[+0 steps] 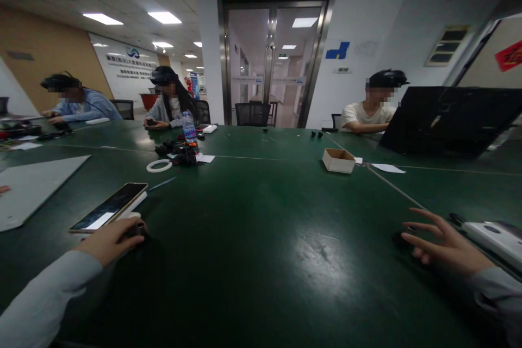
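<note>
My left hand [112,240] is closed at the left, its fingers curled round a small dark object [141,227] whose kind I cannot make out. Just behind that hand, a smartphone [110,207] with a gold edge lies tilted on a white item [136,204]. On the right, my right hand [446,244] hovers low over the table, fingers spread. A small black thing [402,238] sits at its fingertips; whether they touch it I cannot tell.
The green table [253,217] carries a small open box [338,161], a white tape roll [159,166], black parts [179,152], a water bottle [189,129] and a white device [495,239]. A grey board [36,185] lies left. Other people sit across, one behind a black panel [448,119].
</note>
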Demonstrator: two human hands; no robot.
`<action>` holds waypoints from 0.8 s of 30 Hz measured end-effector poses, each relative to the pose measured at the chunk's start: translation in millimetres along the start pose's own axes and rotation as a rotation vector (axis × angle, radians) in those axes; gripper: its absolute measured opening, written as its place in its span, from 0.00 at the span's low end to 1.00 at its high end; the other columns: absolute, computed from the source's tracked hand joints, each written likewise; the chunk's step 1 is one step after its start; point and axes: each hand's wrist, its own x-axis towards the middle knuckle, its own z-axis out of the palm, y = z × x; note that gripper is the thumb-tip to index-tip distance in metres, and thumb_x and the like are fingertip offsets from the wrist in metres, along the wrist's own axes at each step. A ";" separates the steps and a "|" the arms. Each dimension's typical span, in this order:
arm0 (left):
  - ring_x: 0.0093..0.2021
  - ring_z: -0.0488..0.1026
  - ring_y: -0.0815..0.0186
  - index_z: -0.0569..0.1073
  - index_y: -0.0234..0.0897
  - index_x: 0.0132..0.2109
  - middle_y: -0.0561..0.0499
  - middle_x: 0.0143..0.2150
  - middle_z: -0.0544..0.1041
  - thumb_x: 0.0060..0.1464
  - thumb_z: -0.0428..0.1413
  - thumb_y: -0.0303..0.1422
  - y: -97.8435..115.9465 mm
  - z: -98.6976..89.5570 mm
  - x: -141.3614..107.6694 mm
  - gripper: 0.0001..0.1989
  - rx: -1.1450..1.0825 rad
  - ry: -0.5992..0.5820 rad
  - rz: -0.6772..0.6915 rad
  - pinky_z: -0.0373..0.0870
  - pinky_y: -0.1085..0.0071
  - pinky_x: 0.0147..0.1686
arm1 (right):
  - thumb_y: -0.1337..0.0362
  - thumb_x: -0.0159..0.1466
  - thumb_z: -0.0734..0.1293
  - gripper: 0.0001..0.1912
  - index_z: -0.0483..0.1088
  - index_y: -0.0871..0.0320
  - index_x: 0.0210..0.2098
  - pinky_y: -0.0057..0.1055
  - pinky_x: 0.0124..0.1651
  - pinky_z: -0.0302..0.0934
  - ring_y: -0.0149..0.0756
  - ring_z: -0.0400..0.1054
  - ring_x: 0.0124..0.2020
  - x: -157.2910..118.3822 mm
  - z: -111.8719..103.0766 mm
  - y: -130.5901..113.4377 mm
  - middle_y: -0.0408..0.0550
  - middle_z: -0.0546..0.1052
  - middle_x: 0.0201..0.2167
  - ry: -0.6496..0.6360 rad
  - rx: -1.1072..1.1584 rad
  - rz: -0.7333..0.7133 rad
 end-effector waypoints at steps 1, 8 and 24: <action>0.38 0.70 0.62 0.72 0.47 0.35 0.57 0.34 0.75 0.37 0.53 0.45 6.4 0.0 4.0 0.15 -0.003 -0.051 0.043 0.63 0.69 0.40 | 0.60 0.35 0.75 0.45 0.56 0.44 0.51 0.36 0.17 0.63 0.35 0.66 0.18 -2.5 -0.9 -8.5 0.62 0.66 0.48 0.101 -0.044 -0.053; 0.33 0.71 0.63 0.71 0.39 0.34 0.51 0.33 0.75 0.39 0.54 0.45 64.2 17.8 44.2 0.17 -0.197 -0.234 0.219 0.65 0.69 0.35 | 0.55 0.47 0.69 0.34 0.57 0.51 0.52 0.27 0.16 0.60 0.29 0.64 0.19 -23.6 47.8 -86.3 0.55 0.70 0.40 0.358 -0.078 -0.558; 0.21 0.68 0.71 0.67 0.33 0.28 0.54 0.20 0.70 0.32 0.63 0.38 253.0 131.0 149.6 0.16 -1.135 -0.039 0.291 0.62 0.76 0.21 | 0.63 0.60 0.60 0.10 0.60 0.58 0.41 0.24 0.17 0.62 0.26 0.65 0.14 29.7 319.3 -99.5 0.41 0.71 0.21 -0.680 0.516 -0.004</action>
